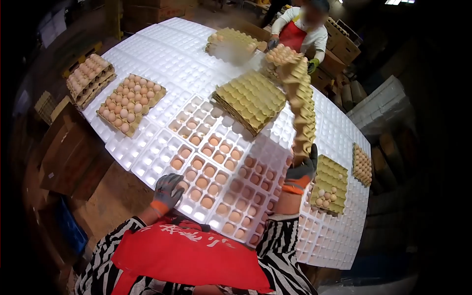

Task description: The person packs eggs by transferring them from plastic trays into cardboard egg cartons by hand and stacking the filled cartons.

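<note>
My left hand (168,191), in a grey and orange glove, rests with its fingers spread at the near edge of the white foam trays (147,169). Its fingertips are beside an egg (182,186) in one of the pockets. With my right hand (301,176), gloved the same way, I grip the lower end of a pulp egg tray (301,105), which stands tilted on its side. Whether eggs are in that tray is hidden. Many pockets in front of me hold brown eggs (202,182). A stack of pulp trays (250,101) lies beyond them.
Across the table, a person in a red apron (293,35) handles a tray of eggs (282,55). Full egg trays stand at the left (131,102) and far left (91,76). A partly filled tray (328,187) lies right of my right hand. Cardboard boxes (69,152) stand left.
</note>
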`<state>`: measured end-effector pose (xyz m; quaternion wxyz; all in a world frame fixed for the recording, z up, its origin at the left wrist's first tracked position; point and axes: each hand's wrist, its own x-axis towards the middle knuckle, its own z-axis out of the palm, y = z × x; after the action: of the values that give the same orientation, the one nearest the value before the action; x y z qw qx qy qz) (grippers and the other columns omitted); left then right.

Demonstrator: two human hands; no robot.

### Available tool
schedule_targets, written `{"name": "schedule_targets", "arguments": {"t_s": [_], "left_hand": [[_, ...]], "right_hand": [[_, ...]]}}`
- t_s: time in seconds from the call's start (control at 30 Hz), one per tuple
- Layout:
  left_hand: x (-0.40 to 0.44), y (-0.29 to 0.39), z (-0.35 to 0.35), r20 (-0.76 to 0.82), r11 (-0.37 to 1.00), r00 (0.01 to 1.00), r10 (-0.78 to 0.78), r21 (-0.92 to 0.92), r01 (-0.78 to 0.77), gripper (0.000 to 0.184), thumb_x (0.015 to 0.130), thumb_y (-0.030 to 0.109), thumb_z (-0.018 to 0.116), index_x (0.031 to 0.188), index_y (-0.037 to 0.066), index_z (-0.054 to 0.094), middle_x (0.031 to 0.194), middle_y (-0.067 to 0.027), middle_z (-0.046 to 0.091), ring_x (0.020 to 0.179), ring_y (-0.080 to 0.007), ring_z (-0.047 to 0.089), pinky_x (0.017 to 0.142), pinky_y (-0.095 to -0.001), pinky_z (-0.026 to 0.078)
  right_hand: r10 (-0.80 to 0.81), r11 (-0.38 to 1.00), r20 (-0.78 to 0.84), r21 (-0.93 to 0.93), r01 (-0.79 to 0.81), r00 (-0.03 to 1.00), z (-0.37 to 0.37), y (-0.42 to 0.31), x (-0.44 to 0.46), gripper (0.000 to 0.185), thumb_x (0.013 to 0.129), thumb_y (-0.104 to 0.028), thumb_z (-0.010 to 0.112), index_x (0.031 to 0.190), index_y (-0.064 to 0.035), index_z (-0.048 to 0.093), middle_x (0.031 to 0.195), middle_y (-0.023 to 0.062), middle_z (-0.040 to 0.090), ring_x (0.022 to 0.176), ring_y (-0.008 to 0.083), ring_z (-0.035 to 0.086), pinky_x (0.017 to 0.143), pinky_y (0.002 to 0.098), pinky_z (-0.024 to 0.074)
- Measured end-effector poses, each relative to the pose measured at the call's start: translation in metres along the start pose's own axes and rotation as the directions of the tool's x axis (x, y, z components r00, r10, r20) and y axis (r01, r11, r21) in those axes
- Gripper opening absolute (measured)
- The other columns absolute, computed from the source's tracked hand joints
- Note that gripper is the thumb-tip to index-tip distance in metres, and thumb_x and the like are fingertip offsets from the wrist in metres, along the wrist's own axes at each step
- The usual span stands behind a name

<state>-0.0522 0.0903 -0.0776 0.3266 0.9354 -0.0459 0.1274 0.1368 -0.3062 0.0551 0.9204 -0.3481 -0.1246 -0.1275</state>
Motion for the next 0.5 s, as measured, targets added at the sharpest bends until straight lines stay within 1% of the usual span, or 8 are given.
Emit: {"name": "schedule_targets", "arguments": {"t_s": [0.07,0.13,0.2,0.27,0.3,0.33,0.4,0.5], "left_hand": [[-0.005,-0.012,-0.011,-0.047,1.0,0.998,-0.031,0.001,0.031,0.043,0.087,0.022,0.07,0.127,0.01,0.061,0.124,-0.0135,0.062,0.121,-0.0348,0.054,0.106,-0.0475,0.039],[-0.006,-0.022,-0.029,-0.03,0.997,0.997,-0.071,-0.03,0.07,0.044,0.086,0.021,0.071,0.128,0.009,0.062,0.126,-0.0135,0.062,0.123,-0.0344,0.053,0.108,-0.048,0.038],[-0.006,-0.051,-0.035,-0.059,0.998,0.996,-0.064,-0.033,0.062,0.045,0.085,0.021,0.072,0.128,0.009,0.062,0.127,-0.0138,0.061,0.124,-0.0345,0.053,0.109,-0.0481,0.037],[0.005,-0.071,-0.054,-0.051,0.998,0.997,-0.061,-0.028,0.059,0.047,0.084,0.021,0.073,0.128,0.009,0.063,0.127,-0.014,0.061,0.124,-0.0347,0.052,0.109,-0.0483,0.037],[0.01,-0.084,-0.061,-0.059,0.999,0.998,-0.035,0.009,0.035,0.048,0.082,0.02,0.073,0.128,0.008,0.063,0.127,-0.0146,0.061,0.125,-0.0355,0.052,0.109,-0.0491,0.037],[0.018,-0.094,-0.074,-0.051,1.0,0.999,-0.017,-0.012,0.017,0.048,0.081,0.019,0.073,0.127,0.009,0.063,0.127,-0.014,0.061,0.125,-0.0358,0.052,0.109,-0.0499,0.037],[0.032,-0.115,-0.093,-0.021,0.999,0.999,0.031,-0.011,-0.031,0.048,0.081,0.019,0.073,0.127,0.009,0.063,0.127,-0.0136,0.061,0.125,-0.0359,0.052,0.109,-0.0504,0.037],[0.056,-0.145,-0.11,0.139,0.986,0.976,0.165,0.014,-0.169,0.051,0.08,0.023,0.074,0.128,0.01,0.062,0.128,-0.0132,0.06,0.126,-0.0348,0.05,0.111,-0.0499,0.035]], "right_hand": [[-0.295,0.923,-0.336,-0.343,0.175,0.895,0.056,0.061,0.027,0.044,0.091,-0.002,0.063,0.135,-0.0057,0.058,0.112,0.0099,0.066,0.097,0.0197,0.064,0.086,0.0293,0.0512],[-0.355,0.841,-0.256,-0.508,0.188,0.899,0.066,0.131,0.039,0.047,0.09,-0.002,0.064,0.137,-0.0043,0.056,0.113,0.0093,0.063,0.097,0.0181,0.061,0.088,0.0294,0.0503],[-0.214,0.691,-0.136,-0.721,0.052,0.967,0.083,0.189,0.026,0.05,0.088,-0.004,0.067,0.137,-0.002,0.055,0.117,0.01,0.061,0.098,0.0177,0.059,0.088,0.03,0.0498],[-0.079,0.44,0.036,-0.896,0.067,0.996,0.055,0.249,0.015,0.054,0.086,-0.01,0.069,0.137,-0.003,0.053,0.132,0.0135,0.056,0.119,0.0295,0.054,0.101,0.0379,0.0459],[-0.111,0.379,-0.001,-0.924,0.041,0.994,0.057,0.249,0.018,0.053,0.085,-0.008,0.072,0.135,-0.0008,0.055,0.12,0.0109,0.06,0.104,0.0196,0.058,0.091,0.032,0.0494],[-0.185,0.251,-0.018,-0.967,0.03,0.983,0.061,0.247,0.025,0.053,0.084,-0.008,0.072,0.134,-0.0018,0.055,0.123,0.011,0.059,0.107,0.021,0.057,0.093,0.0318,0.0484],[-0.318,0.256,-0.098,-0.967,-0.014,0.943,0.052,0.24,0.051,0.051,0.082,-0.008,0.07,0.132,-0.0062,0.057,0.136,0.0181,0.054,0.126,0.0346,0.05,0.108,0.0425,0.0411],[-0.523,-0.238,0.048,-0.967,-0.092,0.851,0.033,0.209,0.089,0.055,0.082,-0.016,0.072,0.135,-0.0089,0.056,0.139,0.0171,0.053,0.129,0.0363,0.048,0.11,0.0446,0.0381]]}}
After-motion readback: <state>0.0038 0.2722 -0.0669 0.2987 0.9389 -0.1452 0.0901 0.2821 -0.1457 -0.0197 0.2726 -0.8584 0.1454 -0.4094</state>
